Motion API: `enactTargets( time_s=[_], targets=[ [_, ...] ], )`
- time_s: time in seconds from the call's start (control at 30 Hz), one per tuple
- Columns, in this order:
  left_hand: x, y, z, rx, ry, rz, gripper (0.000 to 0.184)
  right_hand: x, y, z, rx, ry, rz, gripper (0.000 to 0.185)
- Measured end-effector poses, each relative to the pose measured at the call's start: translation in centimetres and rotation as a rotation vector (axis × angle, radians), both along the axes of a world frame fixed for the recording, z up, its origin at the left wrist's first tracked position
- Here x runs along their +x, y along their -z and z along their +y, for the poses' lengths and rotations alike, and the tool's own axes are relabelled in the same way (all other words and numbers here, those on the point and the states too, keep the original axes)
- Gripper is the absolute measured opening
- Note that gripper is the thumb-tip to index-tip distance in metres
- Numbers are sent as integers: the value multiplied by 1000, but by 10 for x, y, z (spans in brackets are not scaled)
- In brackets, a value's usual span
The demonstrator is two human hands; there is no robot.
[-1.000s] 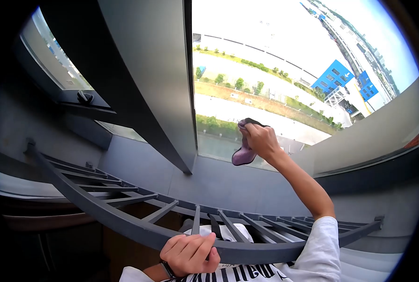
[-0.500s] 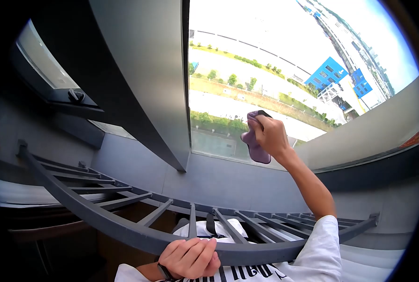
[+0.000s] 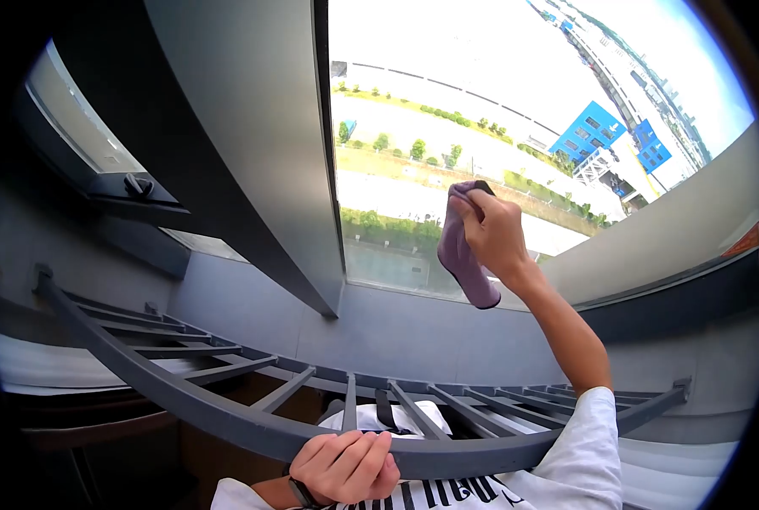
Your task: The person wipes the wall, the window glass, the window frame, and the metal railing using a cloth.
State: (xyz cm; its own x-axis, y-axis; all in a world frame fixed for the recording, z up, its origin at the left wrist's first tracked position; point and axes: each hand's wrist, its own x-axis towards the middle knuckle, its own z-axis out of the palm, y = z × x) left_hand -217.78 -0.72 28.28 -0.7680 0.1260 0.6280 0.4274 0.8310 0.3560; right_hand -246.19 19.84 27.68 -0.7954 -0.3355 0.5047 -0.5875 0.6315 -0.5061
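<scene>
My right hand point(image 3: 497, 231) is raised in front of the window point(image 3: 413, 170), its fingers pinching the top of a purple cloth point(image 3: 466, 263). The cloth hangs down from the fingers, with a dark edge showing. Whether it touches the glass I cannot tell. Low in the view, my left hand point(image 3: 345, 467) is closed over the top bar of a dark grey metal railing point(image 3: 252, 429). A dark band circles the left wrist; the underside of that grip is hidden.
A thick grey window frame post point(image 3: 252, 153) rises left of the glass. Farther left sits a dark window handle point(image 3: 139, 185). A grey sill point(image 3: 405, 331) lies beyond the railing. Outside are trees, a road and a blue building point(image 3: 589, 133).
My right hand has shifted slightly, and the purple cloth now hangs longer and straighter below it. The left hand keeps its place on the railing.
</scene>
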Motion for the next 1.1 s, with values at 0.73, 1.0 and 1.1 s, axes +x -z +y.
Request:
enactTargets(
  time_s=[0.73,1.0,1.1],
  targets=[
    [-7,-9,-11,-68,151,99,25,-30,-61,-138,-138,-198,302,11],
    [-5,-11,-12,-51,144,83,24,-29,40,-127,27,-283,200,15],
    [-5,-10,-10,-40,126,75,24,-26,18,-125,-79,-308,185,14]
  ],
)
